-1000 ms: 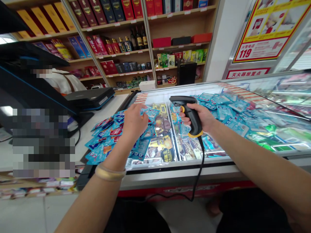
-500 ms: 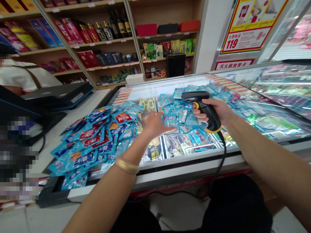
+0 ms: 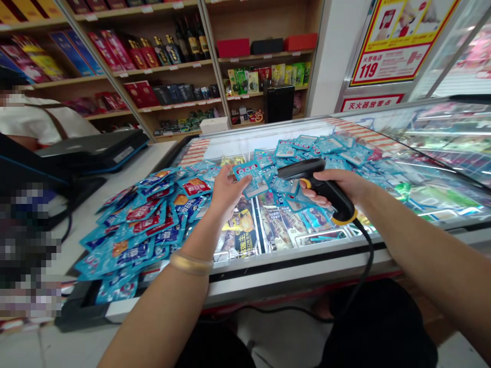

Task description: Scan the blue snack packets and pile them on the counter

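My left hand grips a small blue snack packet by its left edge, thumb on top, above the freezer's glass lid. In my right hand is a black barcode scanner with yellow trim, its head pointing left toward that packet. The scanner's cable hangs down over the freezer's front edge. Left of my left hand lies a big heap of blue and red snack packets. A looser spread of blue packets lies behind and around the scanner.
The chest freezer holds ice creams under its glass. At the left are a counter with a dark point-of-sale machine and a person in a white top. Shelves with boxes and bottles stand behind.
My left hand has closed on a blue packet and drawn it slightly left and up. The scanner has dipped lower, its head shifted left toward the packet.
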